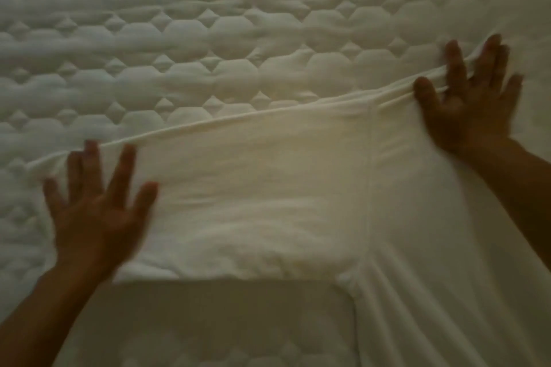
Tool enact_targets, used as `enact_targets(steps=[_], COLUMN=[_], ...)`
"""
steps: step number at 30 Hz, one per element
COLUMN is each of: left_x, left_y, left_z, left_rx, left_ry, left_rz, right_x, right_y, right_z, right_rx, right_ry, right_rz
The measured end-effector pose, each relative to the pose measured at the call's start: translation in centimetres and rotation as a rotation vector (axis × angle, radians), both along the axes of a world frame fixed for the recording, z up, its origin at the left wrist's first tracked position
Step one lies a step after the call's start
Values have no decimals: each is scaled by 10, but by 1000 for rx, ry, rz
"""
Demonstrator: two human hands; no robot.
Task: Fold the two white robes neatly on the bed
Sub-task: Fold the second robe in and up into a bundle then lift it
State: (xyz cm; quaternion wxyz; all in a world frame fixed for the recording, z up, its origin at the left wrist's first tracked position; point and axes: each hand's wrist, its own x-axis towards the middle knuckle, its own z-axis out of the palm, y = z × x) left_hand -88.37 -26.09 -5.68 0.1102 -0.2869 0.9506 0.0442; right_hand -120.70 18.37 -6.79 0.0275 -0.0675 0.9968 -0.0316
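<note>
I see a big quilted bed (pixel 208 24) filling my view. One white robe (pixel 253 194) lies flat on its near half. The long way of the folded part runs left to right, and its far edge climbs a bit toward the right. More of the robe runs down to the near right corner. The left hand (pixel 98 217) lies flat on the robe's left end, fingers spread and straight, holding nothing. The right hand (pixel 468 110) presses the far right corner the same way, where the cloth bunches a little.
</note>
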Motion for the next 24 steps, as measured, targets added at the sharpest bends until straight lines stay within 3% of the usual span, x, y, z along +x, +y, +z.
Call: enact_targets(steps=[2, 8, 10, 14, 16, 19, 21, 24], left_x=[25, 11, -3, -22, -6, 75, 140, 178], left_y=[-24, -21, 8, 193, 318, 455, 489, 489], left_z=[-2, 18, 32, 49, 58, 56, 35, 6], left_rx=[55, -39, -100, 36, 235, 476, 461, 366], left_ry=[-37, -318, -245, 237, 331, 136, -25, -107], left_rz=[179, 177, 167, -202, -442, -631, -676, -744], right_x=[1, 9, 34, 176, 268, 430, 525, 565], right_y=[-2, -4, -1, 38, 84, 175, 227, 257], right_z=[-3, 16, 25, 34, 40, 48, 48, 26], right_rx=[1, -2, -33, -20, -7, 29, 21, 43], right_ry=[-3, 6, 12, 13, -18, -133, -235, -314], right_rz=[11, 23, 41, 212, 227, 85, -9, -58])
